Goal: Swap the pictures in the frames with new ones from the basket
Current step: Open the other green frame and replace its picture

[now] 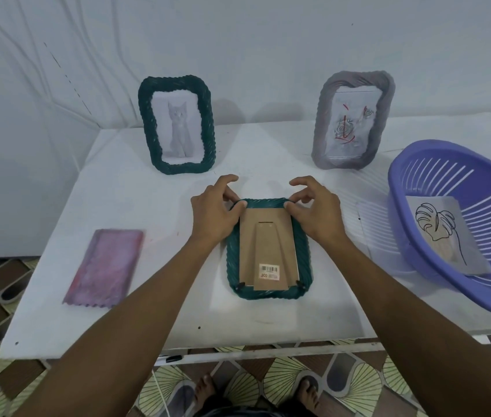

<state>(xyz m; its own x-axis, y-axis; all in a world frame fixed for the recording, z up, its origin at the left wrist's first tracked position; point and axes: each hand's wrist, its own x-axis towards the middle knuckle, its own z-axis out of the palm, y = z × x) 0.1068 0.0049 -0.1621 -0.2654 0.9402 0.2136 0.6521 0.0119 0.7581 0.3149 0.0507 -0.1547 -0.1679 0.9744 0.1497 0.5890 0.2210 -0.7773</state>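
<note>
A dark green frame (269,249) with a ropy, twisted border lies face down at the centre of the white tabletop (154,311). Its brown cardboard backing (268,236), which carries a fold-out stand and a barcode sticker, faces up. Both hands work at the frame's far edge. The left hand (214,212) is curled at the 11 o'clock corner with its fingertips pinching the rim, and the right hand (313,210) does the same at the 1 o'clock corner, thumb and fingers nearly closed on the border.

At 10 o'clock from this frame a second green frame (177,124) of the same ropy make stands upright, showing a grey cat picture. At 1 o'clock a grey frame (354,120) with a wavy border stands tilted back and holds a rose drawing with red strokes. At 3 o'clock sits a purple plastic basket (418,164) with slotted walls. Inside it lies a grey picture (445,236) bearing a line-drawn leaf. At 9 o'clock a pinkish-purple picture (104,267) with a scalloped near edge lies flat.
</note>
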